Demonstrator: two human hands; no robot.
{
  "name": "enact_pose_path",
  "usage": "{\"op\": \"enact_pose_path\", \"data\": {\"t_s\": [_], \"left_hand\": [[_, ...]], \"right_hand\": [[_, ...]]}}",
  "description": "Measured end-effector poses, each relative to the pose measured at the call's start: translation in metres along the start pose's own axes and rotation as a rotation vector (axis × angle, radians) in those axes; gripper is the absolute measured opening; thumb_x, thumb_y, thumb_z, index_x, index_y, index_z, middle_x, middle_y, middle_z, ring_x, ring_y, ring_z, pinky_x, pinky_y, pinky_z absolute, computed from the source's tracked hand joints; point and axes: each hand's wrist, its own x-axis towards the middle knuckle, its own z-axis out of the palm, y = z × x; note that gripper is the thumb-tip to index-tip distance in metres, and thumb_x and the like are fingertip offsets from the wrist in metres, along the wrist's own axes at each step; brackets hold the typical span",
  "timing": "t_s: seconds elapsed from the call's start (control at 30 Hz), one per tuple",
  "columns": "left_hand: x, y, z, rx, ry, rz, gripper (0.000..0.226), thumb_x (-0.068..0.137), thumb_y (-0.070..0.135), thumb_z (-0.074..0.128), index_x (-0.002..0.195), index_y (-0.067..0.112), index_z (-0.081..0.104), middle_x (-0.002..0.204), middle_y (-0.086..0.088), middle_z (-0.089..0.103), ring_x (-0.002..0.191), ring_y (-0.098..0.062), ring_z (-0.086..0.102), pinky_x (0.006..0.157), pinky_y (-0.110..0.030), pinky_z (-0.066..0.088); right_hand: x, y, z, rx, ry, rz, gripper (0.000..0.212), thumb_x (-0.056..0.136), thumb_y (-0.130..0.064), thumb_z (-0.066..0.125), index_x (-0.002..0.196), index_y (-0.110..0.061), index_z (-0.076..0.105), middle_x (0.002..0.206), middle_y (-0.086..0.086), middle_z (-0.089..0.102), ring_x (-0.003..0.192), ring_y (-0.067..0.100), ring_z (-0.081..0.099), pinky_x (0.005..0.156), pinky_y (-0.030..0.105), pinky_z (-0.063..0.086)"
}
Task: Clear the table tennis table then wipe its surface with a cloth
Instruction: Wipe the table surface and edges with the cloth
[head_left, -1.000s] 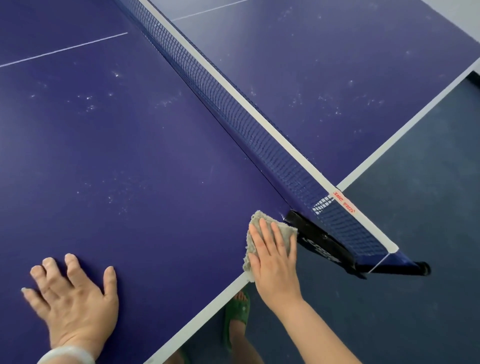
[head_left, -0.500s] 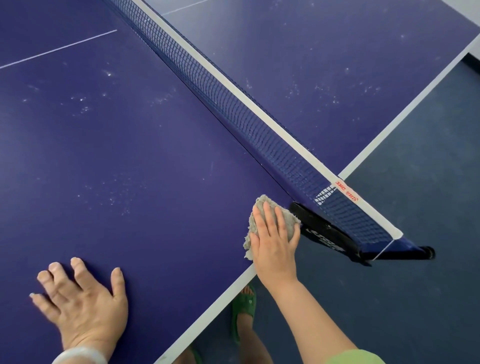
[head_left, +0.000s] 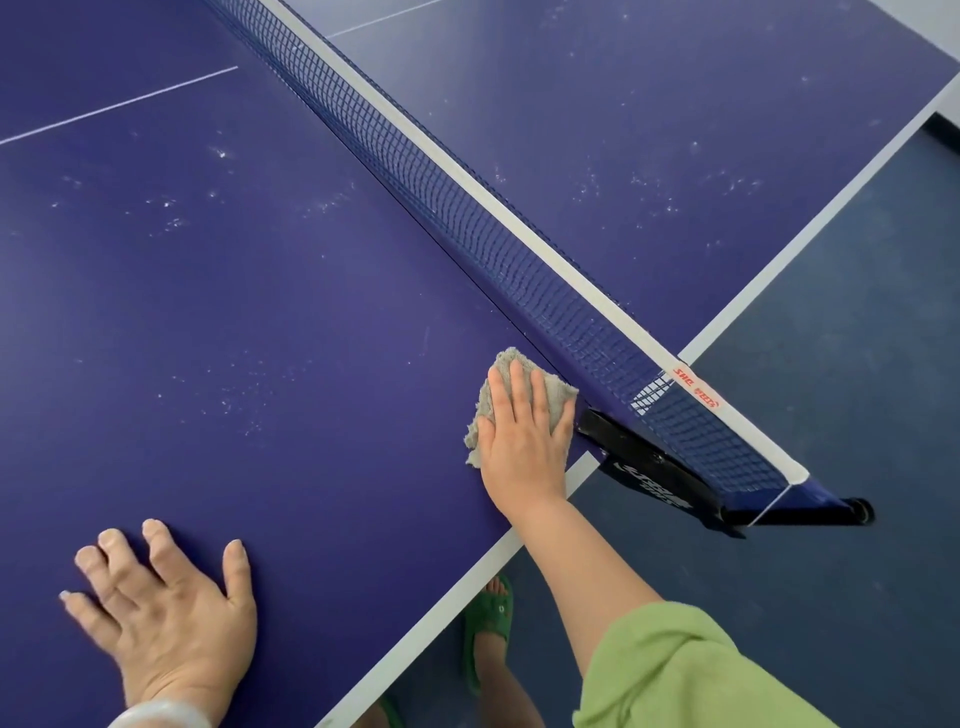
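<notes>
The blue table tennis table (head_left: 270, 322) fills most of the view, with pale specks scattered over it. A crumpled grey cloth (head_left: 506, 371) lies on the near half, close to the net and the white side edge. My right hand (head_left: 524, 431) presses flat on the cloth with straight fingers. My left hand (head_left: 166, 608) rests flat on the table at the lower left, fingers spread, holding nothing.
The blue net (head_left: 467, 218) with its white top band runs diagonally across the table. Its black clamp (head_left: 649, 467) grips the table edge right of the cloth. Dark floor (head_left: 831, 415) lies beyond the edge. My foot in a green sandal (head_left: 488, 618) shows below.
My right hand has slid the cloth a little further onto the table along the net. My left hand stays flat in about the same place.
</notes>
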Motion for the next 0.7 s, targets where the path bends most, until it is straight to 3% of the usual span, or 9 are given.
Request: {"op": "enact_pose_path", "data": {"t_s": [0.17,0.23,0.37,0.47,0.63,0.7], "left_hand": [[0.0,0.0,-0.001,0.022,-0.004,-0.009,0.088,0.084,0.061,0.023,0.146,0.0,0.024,0.157,-0.024,0.011,0.148,-0.034,-0.003,0.119,-0.057,-0.003],[-0.001,0.0,-0.002,0.037,-0.017,-0.014,0.088,0.085,0.061,0.023,0.147,0.0,0.023,0.157,-0.024,0.01,0.149,-0.033,-0.004,0.119,-0.054,-0.006],[0.0,0.001,-0.005,0.046,-0.022,-0.017,0.088,0.085,0.062,0.021,0.148,0.0,0.024,0.157,-0.023,0.01,0.149,-0.031,-0.005,0.116,-0.041,-0.019],[0.0,0.002,-0.005,0.054,-0.029,-0.013,0.088,0.085,0.061,0.021,0.147,-0.001,0.025,0.157,-0.023,0.01,0.149,-0.032,-0.005,0.117,-0.043,-0.016],[-0.002,0.004,-0.008,0.068,-0.038,-0.006,0.091,0.084,0.063,0.016,0.148,-0.002,0.025,0.157,-0.023,0.011,0.149,-0.033,-0.005,0.12,-0.049,-0.011],[-0.002,0.004,-0.008,0.069,-0.037,-0.003,0.091,0.084,0.062,0.017,0.148,-0.002,0.027,0.157,-0.025,0.013,0.149,-0.034,-0.004,0.12,-0.049,-0.01]], "right_hand": [[-0.012,-0.016,0.002,-0.065,-0.019,-0.353,0.06,0.103,-0.038,0.015,0.158,-0.018,0.003,0.166,0.004,-0.006,0.152,0.025,-0.009,0.119,0.057,0.011],[-0.018,-0.009,0.004,-0.078,-0.007,-0.337,0.061,0.103,-0.04,0.014,0.158,-0.018,0.006,0.166,0.004,-0.002,0.152,0.025,-0.006,0.119,0.059,0.013],[-0.002,0.016,0.002,-0.125,0.026,-0.114,0.065,0.101,-0.051,0.011,0.158,-0.022,0.0,0.166,0.004,-0.005,0.152,0.027,-0.007,0.118,0.063,0.003],[0.023,0.012,-0.003,-0.088,0.017,-0.035,0.066,0.101,-0.052,0.015,0.158,-0.023,-0.001,0.166,0.005,-0.006,0.152,0.028,-0.005,0.117,0.065,-0.001],[0.011,-0.009,0.002,-0.122,-0.003,-0.427,0.065,0.101,-0.051,0.02,0.158,-0.024,0.005,0.166,0.001,-0.004,0.153,0.025,-0.004,0.116,0.065,0.009],[-0.005,0.01,0.006,-0.126,0.016,-0.426,0.066,0.101,-0.052,0.023,0.158,-0.023,0.006,0.166,0.001,-0.001,0.153,0.026,-0.001,0.117,0.065,0.011]]}}
